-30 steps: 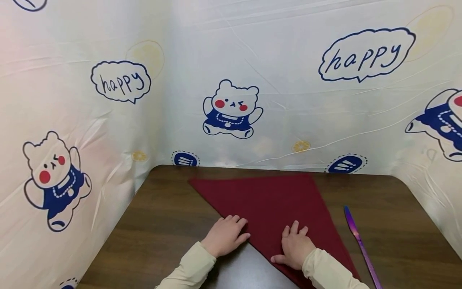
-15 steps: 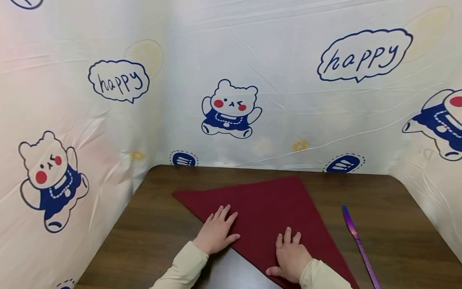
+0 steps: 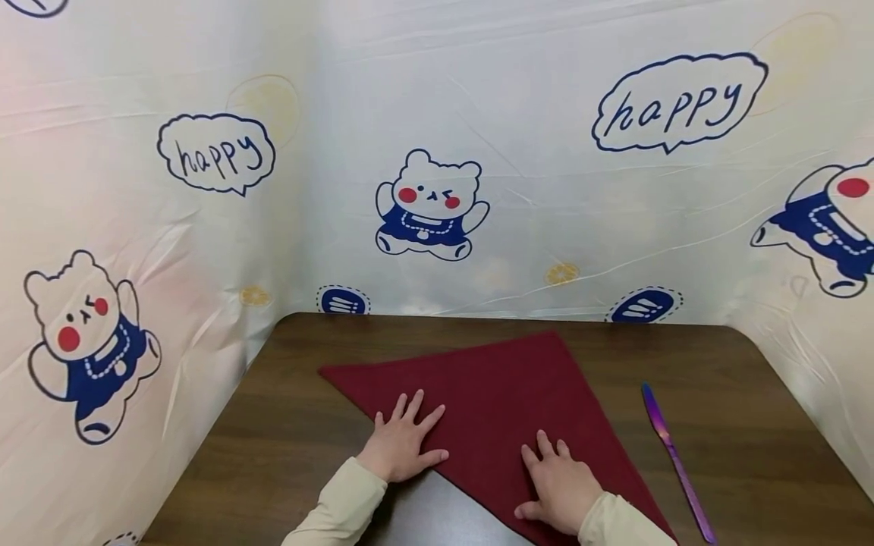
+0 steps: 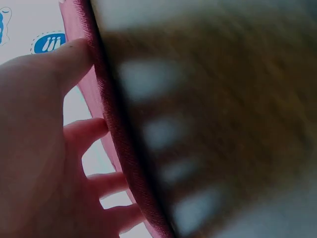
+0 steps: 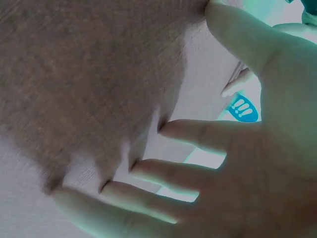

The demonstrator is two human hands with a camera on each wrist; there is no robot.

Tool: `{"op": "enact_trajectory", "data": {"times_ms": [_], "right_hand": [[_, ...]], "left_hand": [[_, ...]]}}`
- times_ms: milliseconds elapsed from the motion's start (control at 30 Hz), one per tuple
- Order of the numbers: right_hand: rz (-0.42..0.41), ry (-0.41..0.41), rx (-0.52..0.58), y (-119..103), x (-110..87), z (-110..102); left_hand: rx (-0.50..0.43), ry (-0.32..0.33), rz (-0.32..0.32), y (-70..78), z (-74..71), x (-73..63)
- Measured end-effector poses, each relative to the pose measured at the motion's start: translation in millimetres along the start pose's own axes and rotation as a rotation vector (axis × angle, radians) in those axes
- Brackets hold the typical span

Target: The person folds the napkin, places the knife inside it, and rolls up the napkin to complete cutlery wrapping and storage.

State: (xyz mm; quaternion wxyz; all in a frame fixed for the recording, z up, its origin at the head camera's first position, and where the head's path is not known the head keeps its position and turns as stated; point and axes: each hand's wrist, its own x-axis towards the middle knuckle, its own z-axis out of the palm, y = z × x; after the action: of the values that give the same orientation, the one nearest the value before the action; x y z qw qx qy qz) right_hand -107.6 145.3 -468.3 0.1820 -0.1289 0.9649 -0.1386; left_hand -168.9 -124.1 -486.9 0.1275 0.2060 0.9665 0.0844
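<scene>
A dark red cloth napkin (image 3: 492,402), folded into a triangle, lies on the brown table with its long folded edge toward the near left. My left hand (image 3: 399,444) rests on that edge, fingers spread over the cloth. In the left wrist view, the fingertips of the left hand (image 4: 54,124) meet the thick folded rim of the napkin (image 4: 119,134). Farther right, my right hand (image 3: 561,485) lies on the cloth near its lower part with fingers extended. The right wrist view has the fingertips of the right hand (image 5: 208,163) touching the fabric (image 5: 99,74).
A shiny purple-blue table knife (image 3: 676,462) lies to the right of the napkin. The wooden table (image 3: 273,425) has rounded far corners. A white curtain (image 3: 532,152) printed with bears and "happy" bubbles hangs behind it and along both sides.
The napkin has turned and shifted left, its left corner coming nearer. The left hand has moved left and spread its fingers; the right hand has slid slightly nearer. The view has drifted a little.
</scene>
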Motion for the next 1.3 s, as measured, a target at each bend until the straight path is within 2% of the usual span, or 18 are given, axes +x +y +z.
{"op": "enact_trajectory", "data": {"times_ms": [200, 433, 633, 900, 1300], "right_hand": [[0.050, 0.006, 0.069, 10, -6.3, 2], [0.083, 0.021, 0.054, 21, -17.2, 7], [0.112, -0.004, 0.058, 26, -21.3, 9], [0.088, 0.038, 0.035, 30, -29.7, 11], [0.075, -0.008, -0.004, 29, -27.6, 10]], "left_hand": [[-0.006, 0.000, -0.013, -1.3, 2.2, -5.3], [-0.016, 0.006, -0.070, -1.1, 6.8, -17.1], [-0.005, 0.044, -0.117, 1.5, 13.2, -28.1], [0.009, 0.060, -0.159, 9.7, 14.4, -42.9], [0.035, 0.077, -0.214, 17.7, 17.0, -61.8]]}}
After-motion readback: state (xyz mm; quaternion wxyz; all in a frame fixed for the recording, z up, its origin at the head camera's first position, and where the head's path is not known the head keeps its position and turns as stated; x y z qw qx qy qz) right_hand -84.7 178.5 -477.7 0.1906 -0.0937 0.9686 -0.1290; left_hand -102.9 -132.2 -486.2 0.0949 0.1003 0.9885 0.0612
